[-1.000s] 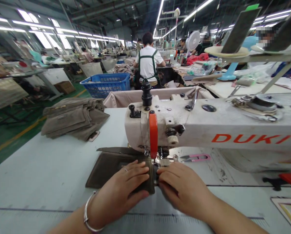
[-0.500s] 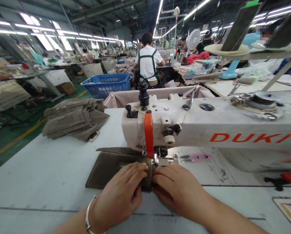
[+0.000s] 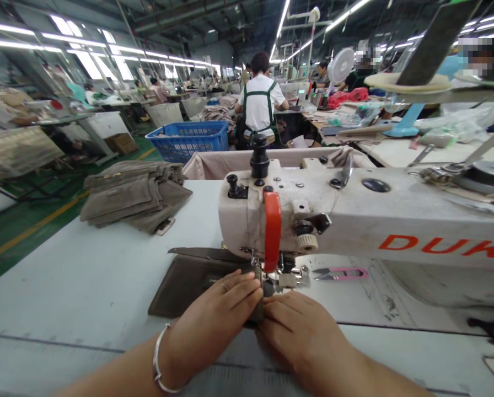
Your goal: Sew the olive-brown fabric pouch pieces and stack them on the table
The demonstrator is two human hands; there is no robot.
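Observation:
A dark brown fabric panel (image 3: 181,284) with a small printed label lies on the sewing table, its right edge beside the presser foot (image 3: 274,275) of the sewing machine (image 3: 242,215). My left hand (image 3: 220,320) rests over the panel's right part, fingers stretched together on top and the thumb hidden under the hand. Against the panel's right front edge, my right hand (image 3: 296,331) has its fingers bent and pressed together, gripping the edge. The fingertips of both hands are close to each other, just in front of the needle area.
Pink-handled thread snips (image 3: 342,273) lie right of the presser foot. A pile of similar brown fabric pieces (image 3: 127,196) sits at the table's far left. Beyond stand a fabric-lined bin (image 3: 214,165), a blue basket (image 3: 189,138) and a seated person (image 3: 258,99).
The view has shifted slightly left. My left hand has flattened over the panel's right edge, covering its edge strip. The right hand has slid slightly toward me along the edge.

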